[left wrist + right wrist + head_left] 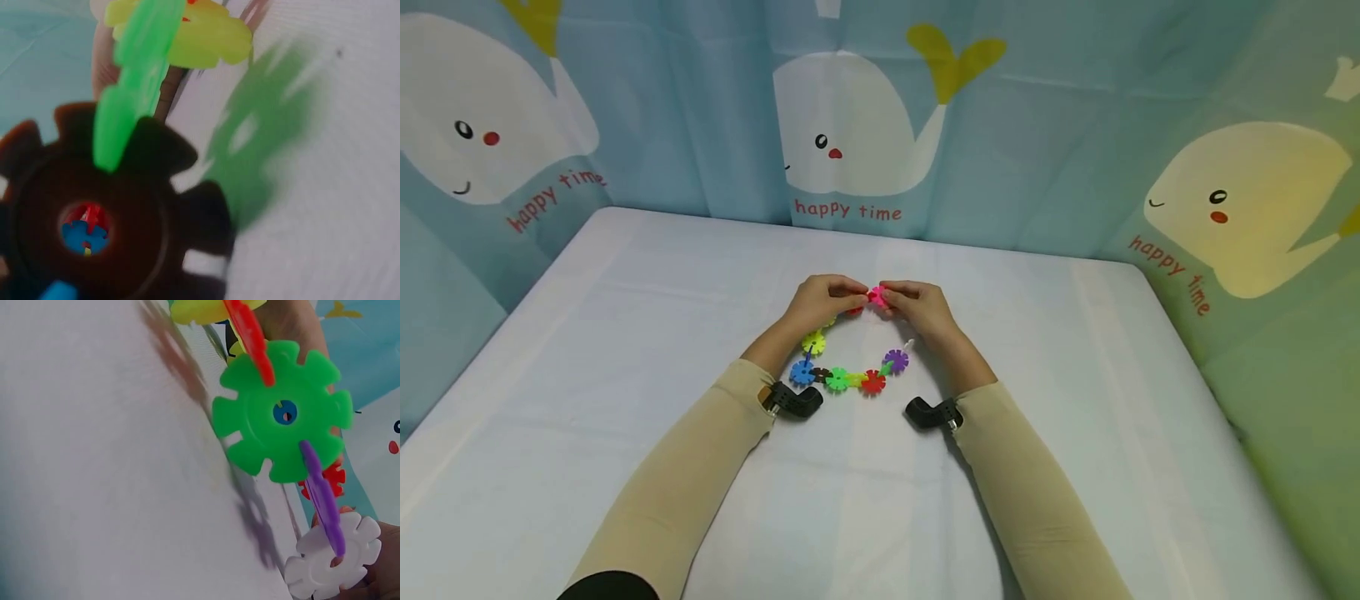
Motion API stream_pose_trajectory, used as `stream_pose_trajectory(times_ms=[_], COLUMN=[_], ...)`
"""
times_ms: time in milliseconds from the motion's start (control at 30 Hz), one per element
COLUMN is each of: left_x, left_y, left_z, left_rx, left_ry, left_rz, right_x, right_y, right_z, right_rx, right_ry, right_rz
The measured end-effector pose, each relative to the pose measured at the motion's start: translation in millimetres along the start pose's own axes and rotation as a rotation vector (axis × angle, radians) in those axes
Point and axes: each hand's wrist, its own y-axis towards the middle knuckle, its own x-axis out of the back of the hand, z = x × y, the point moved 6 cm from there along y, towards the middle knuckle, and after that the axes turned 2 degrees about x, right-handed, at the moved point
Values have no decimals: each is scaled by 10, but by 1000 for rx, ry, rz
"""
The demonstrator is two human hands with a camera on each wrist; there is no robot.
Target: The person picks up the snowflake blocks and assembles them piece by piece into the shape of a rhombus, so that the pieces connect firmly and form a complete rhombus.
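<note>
A chain of notched plastic discs, slotted edge to edge, curves in a loop below both hands. My left hand (823,302) pinches the chain at its far side, by a red disc (854,311). Opposite it, my right hand (927,310) pinches a pink disc (878,297). Fingers hide how the pink and red discs meet. Along the near side run a blue disc (802,372), a brown disc (140,206), a green disc (250,419) and a purple disc (323,500). A white disc (350,556) ends the visible right side, close to my right hand.
The loop lies on a white-covered table (700,258). Behind it hangs a blue-green curtain (722,108) printed with whales. A black wrist camera (801,402) sits at the left cuff, another black wrist camera (928,413) at the right, both near the loop.
</note>
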Motion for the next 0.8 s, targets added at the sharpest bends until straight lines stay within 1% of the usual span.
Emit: stream_pose_trajectory(times_ms=[200, 333, 433, 567, 667, 800], left_x=[32, 49, 66, 91, 104, 106], left_y=[-12, -1, 9, 16, 17, 15], left_z=[-3, 2, 7, 16, 10, -4], left_rx=[28, 36, 44, 63, 70, 72], left_ry=[-7, -3, 5, 17, 30, 56], left_rz=[2, -7, -18, -31, -38, -31], right_x=[42, 94, 149, 219, 271, 337], right_y=[-23, -80, -146, -255, -354, -491], right_z=[-34, -61, -89, -122, -130, -149], right_rx=[-25, -54, -65, -65, -65, -75], right_ry=[41, 56, 68, 121, 141, 146], right_rz=[-1, -11, -6, 15, 37, 60])
